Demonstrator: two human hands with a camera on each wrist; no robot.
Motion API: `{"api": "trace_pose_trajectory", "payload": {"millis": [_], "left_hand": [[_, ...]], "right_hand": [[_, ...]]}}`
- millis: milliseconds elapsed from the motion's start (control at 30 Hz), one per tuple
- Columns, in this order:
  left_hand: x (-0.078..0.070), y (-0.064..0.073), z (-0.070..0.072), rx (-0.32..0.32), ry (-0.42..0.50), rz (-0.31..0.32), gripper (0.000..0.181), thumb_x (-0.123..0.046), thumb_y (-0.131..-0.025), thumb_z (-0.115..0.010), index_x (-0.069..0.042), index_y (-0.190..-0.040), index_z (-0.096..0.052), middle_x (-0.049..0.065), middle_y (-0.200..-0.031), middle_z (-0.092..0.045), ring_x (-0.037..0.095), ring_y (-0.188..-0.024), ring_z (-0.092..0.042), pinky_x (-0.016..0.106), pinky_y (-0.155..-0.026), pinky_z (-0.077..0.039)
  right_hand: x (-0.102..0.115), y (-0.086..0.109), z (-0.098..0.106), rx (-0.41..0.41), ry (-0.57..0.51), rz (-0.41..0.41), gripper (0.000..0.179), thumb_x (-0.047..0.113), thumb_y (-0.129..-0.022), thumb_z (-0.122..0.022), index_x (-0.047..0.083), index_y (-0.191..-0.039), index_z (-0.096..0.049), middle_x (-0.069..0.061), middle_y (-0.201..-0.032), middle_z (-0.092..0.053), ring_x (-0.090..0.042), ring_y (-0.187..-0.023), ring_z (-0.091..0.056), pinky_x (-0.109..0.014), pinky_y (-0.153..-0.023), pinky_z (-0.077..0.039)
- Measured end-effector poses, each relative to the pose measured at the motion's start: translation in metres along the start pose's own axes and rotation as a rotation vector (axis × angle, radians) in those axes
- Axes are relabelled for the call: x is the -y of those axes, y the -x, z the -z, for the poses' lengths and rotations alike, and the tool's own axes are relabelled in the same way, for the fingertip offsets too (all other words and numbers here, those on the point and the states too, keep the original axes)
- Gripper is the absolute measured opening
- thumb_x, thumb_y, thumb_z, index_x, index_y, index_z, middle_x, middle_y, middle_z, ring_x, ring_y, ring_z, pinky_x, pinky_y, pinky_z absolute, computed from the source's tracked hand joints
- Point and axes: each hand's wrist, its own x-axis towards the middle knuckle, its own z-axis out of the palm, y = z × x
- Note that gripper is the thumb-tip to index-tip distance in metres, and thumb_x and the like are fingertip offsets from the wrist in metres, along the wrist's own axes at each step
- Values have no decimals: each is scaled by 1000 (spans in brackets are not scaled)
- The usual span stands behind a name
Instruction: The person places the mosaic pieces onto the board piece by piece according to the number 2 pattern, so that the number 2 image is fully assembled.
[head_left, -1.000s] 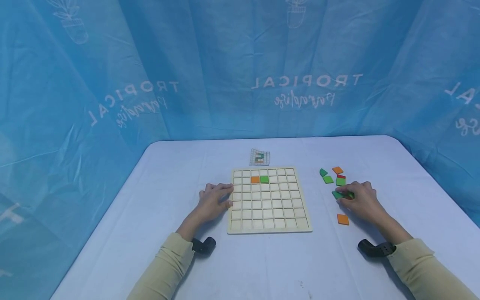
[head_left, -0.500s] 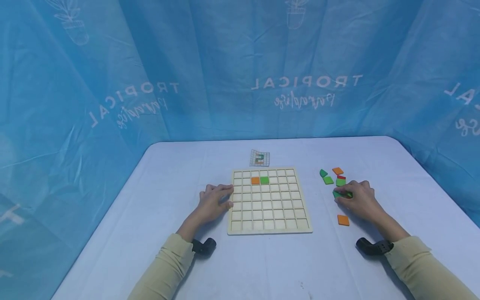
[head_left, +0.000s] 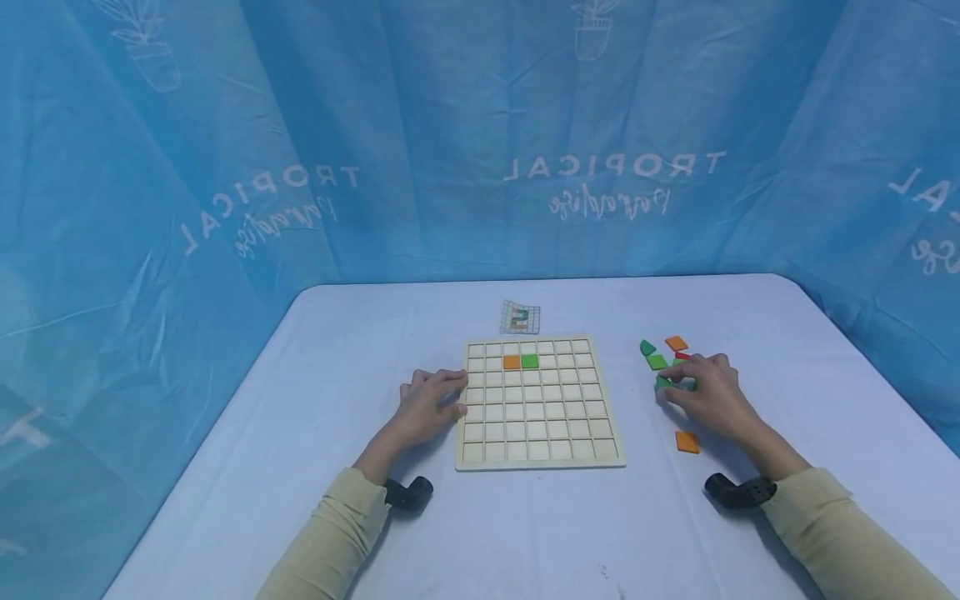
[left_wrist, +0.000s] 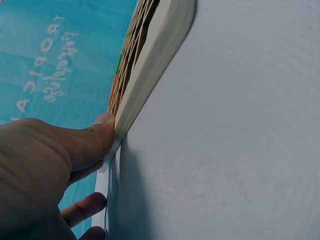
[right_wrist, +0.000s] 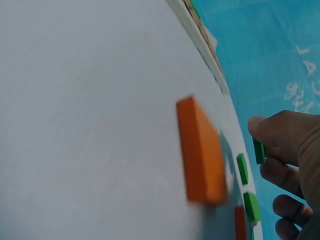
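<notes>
My left hand (head_left: 423,406) rests at the left edge of a pale wooden grid board (head_left: 540,464), thumb and forefinger touching the rim. In the left wrist view its thumb (left_wrist: 95,137) lies against the board's edge. An orange square tile (head_left: 512,362) and a green square tile (head_left: 529,361) sit side by side in the second row. To the board's right, my right hand (head_left: 708,396) pinches a green tile (right_wrist: 258,151) between thumb and fingers, apart from the table in the right wrist view. Its full outline is hidden by the fingers.
Beyond the right hand lie a green curved tile (head_left: 647,347), an orange tile (head_left: 677,342), a green tile (head_left: 657,362) and a partly hidden red piece (head_left: 681,356). Another orange tile (head_left: 687,442) lies nearer. A small pattern card (head_left: 520,317) is behind the board.
My right hand has shifted slightly left and away from me, bringing the pinched green tile with it. The left hand and the board stay where they were.
</notes>
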Motion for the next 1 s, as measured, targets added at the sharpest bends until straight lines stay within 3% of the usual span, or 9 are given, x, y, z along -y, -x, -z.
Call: {"api": "trace_pose_trajectory", "payload": {"millis": [333,600,1000], "left_hand": [[0,2,1,4,14,-7,50,-24,-89,-69,-8,-134,-56,0,-140,-51,26,-112,-41,44,-82,-28],[-1,1,2,3,1,1,50,-24,-89,-69,-8,-135,-56,-1,-140,-51,25,-113,-40,43,-83,-28],[-1,0,0,8,-16,23,50,-26,-89,-69,-10,-135,-56,-3,-140,-51,24,-113,-40,42,-84,-28]], "right_hand": [[28,-20,-13,-68,-50,134,26,12,-77,-80,1,-99,-73,-12,-89,-62,-34,-94,-39,-56,-84,-25],[55,-35,-25,-33,-82,116,27,16,-80,-78,4,-105,-73,-8,-90,-58,-32,-99,-39,-46,-79,-32],[84,-58,-45,-13,-114,124,27,17,-80,-79,4,-104,-74,-7,-91,-59,-31,-99,-40,-49,-83,-29]]}}
